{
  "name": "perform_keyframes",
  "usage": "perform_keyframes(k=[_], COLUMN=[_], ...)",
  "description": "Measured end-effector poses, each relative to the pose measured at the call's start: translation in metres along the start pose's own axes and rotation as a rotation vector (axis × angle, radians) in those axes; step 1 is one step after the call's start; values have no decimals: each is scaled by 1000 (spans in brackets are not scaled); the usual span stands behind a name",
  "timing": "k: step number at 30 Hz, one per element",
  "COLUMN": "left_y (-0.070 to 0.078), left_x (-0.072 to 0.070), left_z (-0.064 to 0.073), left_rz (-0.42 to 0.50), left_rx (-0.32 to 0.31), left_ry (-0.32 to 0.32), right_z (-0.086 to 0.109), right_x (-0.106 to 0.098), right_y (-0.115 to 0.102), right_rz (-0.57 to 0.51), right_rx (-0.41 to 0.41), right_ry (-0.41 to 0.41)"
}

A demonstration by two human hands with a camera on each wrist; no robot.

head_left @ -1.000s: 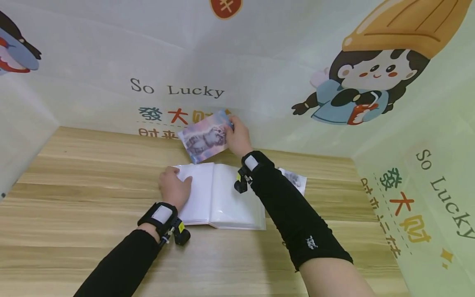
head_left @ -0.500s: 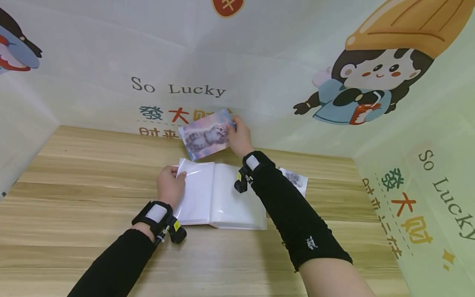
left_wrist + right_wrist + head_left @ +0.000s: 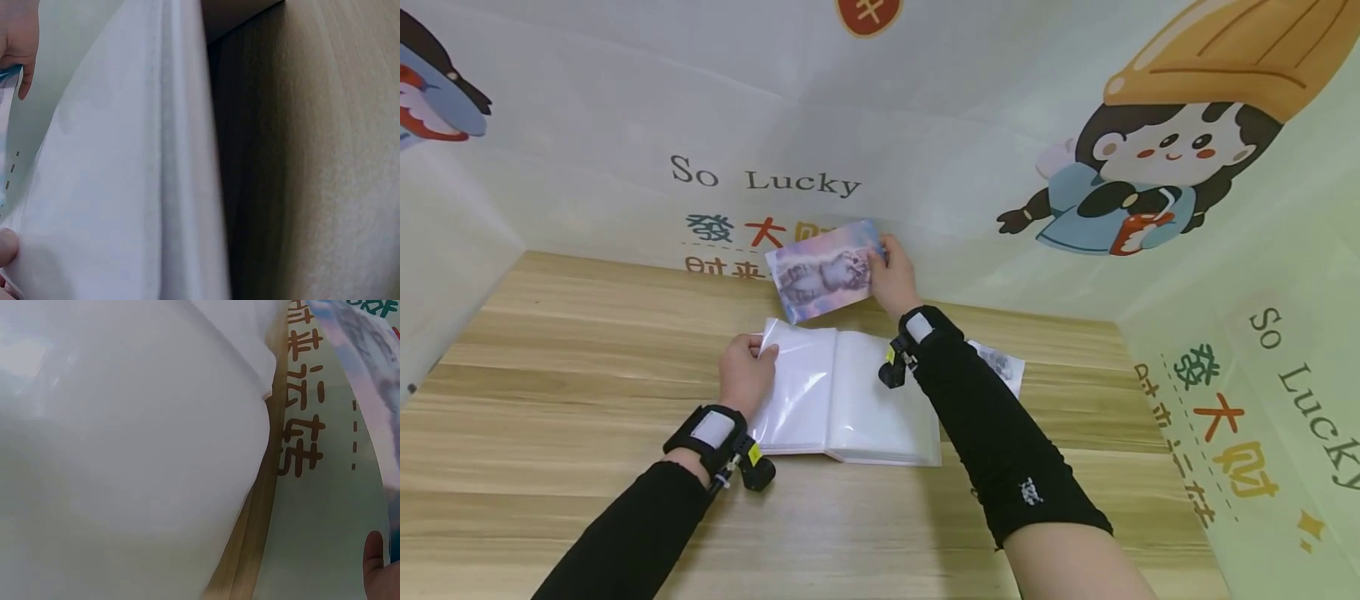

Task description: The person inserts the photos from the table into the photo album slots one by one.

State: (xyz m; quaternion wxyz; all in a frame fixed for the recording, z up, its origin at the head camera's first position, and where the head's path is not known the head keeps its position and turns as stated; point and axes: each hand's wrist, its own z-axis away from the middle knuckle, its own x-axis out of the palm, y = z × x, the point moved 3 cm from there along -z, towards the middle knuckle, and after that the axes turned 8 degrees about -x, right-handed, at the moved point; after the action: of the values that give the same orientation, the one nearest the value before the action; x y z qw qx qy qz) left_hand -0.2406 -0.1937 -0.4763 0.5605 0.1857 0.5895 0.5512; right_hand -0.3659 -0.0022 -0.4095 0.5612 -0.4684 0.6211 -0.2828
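An open photo album (image 3: 880, 408) with white pages and glossy clear sleeves lies on the table. My left hand (image 3: 745, 377) pinches the upper left corner of its left page (image 3: 797, 383), which is lifted a little. In the left wrist view that page (image 3: 106, 156) stands tilted, with a thumb (image 3: 7, 247) on its edge. Beyond the album's top edge, my right hand (image 3: 895, 275) holds a photo (image 3: 823, 271) by its right end. The photo shows a grey kitten-like animal on pink and blue. It also appears in the right wrist view as a photo strip (image 3: 369, 381).
Another photo (image 3: 1003, 367) lies to the right of the album, partly hidden by my right forearm. The wooden table (image 3: 587, 375) ends at a printed cloth backdrop (image 3: 955, 208) behind and at the right side.
My left hand has gone from lying on the left page to pinching its corner, and the corner has risen. The right hand and its photo have barely moved.
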Motion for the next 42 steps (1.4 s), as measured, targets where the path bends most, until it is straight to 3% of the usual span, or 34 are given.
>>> perform_keyframes(k=[7,13,19,28,32,38,40,42], left_y=[-1,-2,-2,-2,-2,-4,-4,-4], left_x=[0,-1,-1,-1,-2,-3,-4,-5], left_z=[-2,-2,-2,-1,-1,-2,-2,-3], left_rz=[18,29,36,48,64,91,94,86], left_rx=[4,6,-10,2,-5,-44,-67,-100], left_ry=[-6,-3,-16,-6,-16,-68,-98,-144], right_z=[0,0,-1,-1,-2,-1,-12,-17], right_x=[-5,-8,-12,-12,-8,2,11,16], right_y=[4,8,10,12,18,24,50,60], right_rz=[7,11,38,36,88,198,222,240], right_rx=[-9,14,-16,30,44,85,21,3], right_ry=[35,-6,24,-40,-101,-284,-321,-357])
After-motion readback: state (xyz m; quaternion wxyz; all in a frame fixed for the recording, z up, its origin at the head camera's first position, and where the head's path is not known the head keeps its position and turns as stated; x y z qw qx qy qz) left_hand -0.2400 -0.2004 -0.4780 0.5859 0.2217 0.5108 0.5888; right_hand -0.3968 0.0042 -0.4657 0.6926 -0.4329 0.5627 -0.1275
